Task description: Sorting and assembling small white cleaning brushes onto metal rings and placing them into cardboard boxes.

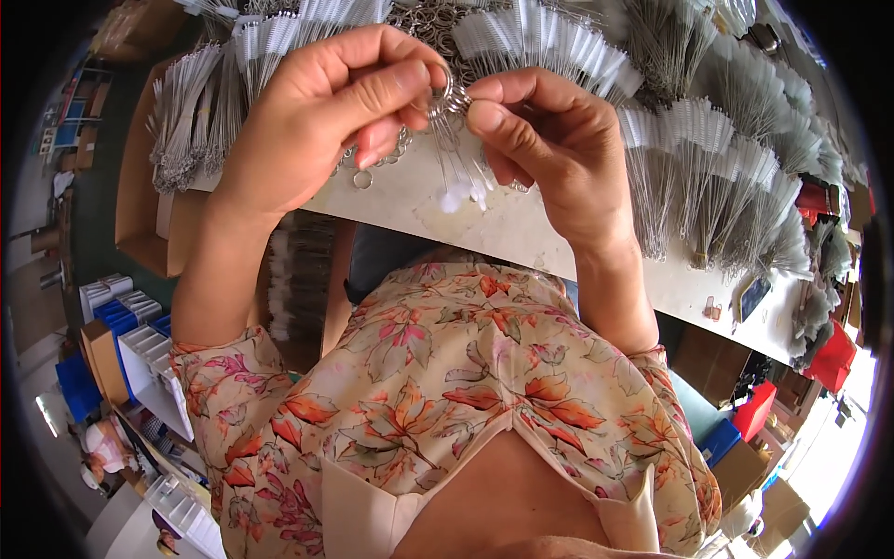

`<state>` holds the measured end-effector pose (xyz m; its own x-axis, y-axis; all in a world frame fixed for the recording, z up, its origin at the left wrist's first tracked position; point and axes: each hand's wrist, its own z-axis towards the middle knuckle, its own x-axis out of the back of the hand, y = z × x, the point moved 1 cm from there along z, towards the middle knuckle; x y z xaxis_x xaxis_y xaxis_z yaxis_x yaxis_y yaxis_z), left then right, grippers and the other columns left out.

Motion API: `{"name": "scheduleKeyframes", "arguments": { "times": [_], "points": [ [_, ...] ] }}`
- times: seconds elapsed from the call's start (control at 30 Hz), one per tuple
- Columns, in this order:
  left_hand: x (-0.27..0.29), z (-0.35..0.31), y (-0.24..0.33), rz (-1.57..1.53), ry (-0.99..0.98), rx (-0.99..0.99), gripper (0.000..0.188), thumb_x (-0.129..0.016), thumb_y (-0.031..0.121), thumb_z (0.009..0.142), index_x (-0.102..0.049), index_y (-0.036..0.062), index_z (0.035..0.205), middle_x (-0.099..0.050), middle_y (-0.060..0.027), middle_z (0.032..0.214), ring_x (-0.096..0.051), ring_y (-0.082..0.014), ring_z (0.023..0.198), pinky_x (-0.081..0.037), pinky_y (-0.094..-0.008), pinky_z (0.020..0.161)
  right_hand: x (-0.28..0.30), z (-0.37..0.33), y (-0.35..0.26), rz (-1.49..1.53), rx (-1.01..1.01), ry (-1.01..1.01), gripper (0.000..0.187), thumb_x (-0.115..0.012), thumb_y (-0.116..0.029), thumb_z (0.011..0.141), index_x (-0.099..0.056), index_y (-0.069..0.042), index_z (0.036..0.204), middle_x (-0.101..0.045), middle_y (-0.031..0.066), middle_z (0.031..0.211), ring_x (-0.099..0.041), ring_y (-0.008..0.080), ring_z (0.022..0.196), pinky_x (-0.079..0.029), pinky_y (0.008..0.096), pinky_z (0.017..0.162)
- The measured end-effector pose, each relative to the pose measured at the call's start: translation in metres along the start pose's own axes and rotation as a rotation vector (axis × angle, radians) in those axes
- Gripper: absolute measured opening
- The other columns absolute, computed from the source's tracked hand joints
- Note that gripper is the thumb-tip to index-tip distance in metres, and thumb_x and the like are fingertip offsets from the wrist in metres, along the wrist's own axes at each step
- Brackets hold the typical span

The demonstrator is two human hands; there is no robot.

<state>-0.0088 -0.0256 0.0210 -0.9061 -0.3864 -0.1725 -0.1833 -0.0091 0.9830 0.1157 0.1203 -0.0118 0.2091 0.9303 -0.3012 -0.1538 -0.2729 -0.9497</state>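
Note:
Over the near part of the table, both hands meet at a small silver split ring (449, 84). My left hand (340, 102) is closed, thumb and forefinger pinching the ring's left side. My right hand (554, 130) pinches the looped metal ends at the ring's right side. From between the hands hang several thin wire brushes (456, 172), their whitish tips pointing down toward me and looking blurred. How many loops sit on the ring is too small to tell. Behind my left fingers, a loose ring (362, 178) and others lie on the tabletop.
Bundles of wire brushes with pale bristles (689, 158) cover the right side of the pale table (540, 228). More brush bundles (200, 116) lie at the left, beside a cardboard box (140, 210). A pile of rings (424, 23) lies behind my hands. Plastic bins (154, 363) stand lower left.

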Motion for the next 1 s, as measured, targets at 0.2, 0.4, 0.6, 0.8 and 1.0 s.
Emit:
{"name": "scheduleKeyframes", "arguments": {
  "times": [0.2, 0.4, 0.6, 0.8, 1.0],
  "points": [
    [-0.014, -0.003, 0.005, 0.598, 0.119, -0.306, 0.019, -0.051, 0.016, 0.091, -0.059, -0.0015, 0.094, -0.061, -0.0065, 0.087, -0.056, -0.0105, 0.077, -0.044, -0.0216, 0.068, -0.003, -0.002, 0.000, 0.047, 0.023, -0.017, 0.014, -0.064, -0.010, 0.083, -0.063, 0.001, 0.091, -0.059, 0.0014, 0.071, -0.051, 0.0054, 0.056, -0.041, 0.0183, 0.049],
    [-0.006, 0.000, -0.022, -0.040, 0.139, -0.446, 0.021, -0.048, 0.014, 0.091, -0.060, -0.0006, 0.100, -0.062, -0.0134, 0.099, -0.058, -0.0216, 0.094, -0.044, -0.0349, 0.085, -0.020, 0.000, 0.015, 0.006, 0.231, 0.084, 0.011, -0.064, -0.004, 0.081, -0.062, 0.002, 0.090, -0.060, 0.0043, 0.080, -0.054, 0.0075, 0.060, -0.045, 0.0189, 0.052],
    [-0.018, -0.007, -0.029, -0.233, 0.443, -0.381, 0.019, -0.052, 0.016, 0.091, -0.057, -0.0013, 0.097, -0.061, -0.0062, 0.084, -0.059, -0.0118, 0.072, -0.050, -0.0271, 0.070, -0.034, 0.014, 0.048, -0.153, 0.448, 0.169, 0.015, -0.069, -0.002, 0.076, -0.062, 0.001, 0.089, -0.058, 0.0037, 0.084, -0.060, 0.0107, 0.077, -0.049, 0.0225, 0.069],
    [0.024, -0.071, 0.006, 0.094, 0.366, -0.482, 0.019, -0.053, 0.011, 0.090, -0.058, -0.0075, 0.093, -0.062, -0.0101, 0.081, -0.061, -0.0133, 0.065, -0.050, -0.0228, 0.057, -0.038, 0.008, 0.076, -0.301, 0.193, 0.059, 0.010, -0.066, -0.004, 0.079, -0.061, 0.000, 0.087, -0.062, 0.0031, 0.083, -0.056, 0.0080, 0.077, -0.045, 0.0212, 0.073],
    [0.059, -0.155, -0.002, 0.667, 0.465, 0.021, 0.018, -0.049, 0.010, 0.091, -0.058, -0.0054, 0.090, -0.063, -0.0114, 0.084, -0.061, -0.0131, 0.065, -0.049, -0.0224, 0.062, -0.031, -0.014, 0.127, -0.506, -0.150, -0.198, 0.011, -0.063, -0.009, 0.082, -0.062, 0.001, 0.086, -0.061, 0.0022, 0.074, -0.053, 0.0067, 0.067, -0.043, 0.0202, 0.064]
  ]
}}
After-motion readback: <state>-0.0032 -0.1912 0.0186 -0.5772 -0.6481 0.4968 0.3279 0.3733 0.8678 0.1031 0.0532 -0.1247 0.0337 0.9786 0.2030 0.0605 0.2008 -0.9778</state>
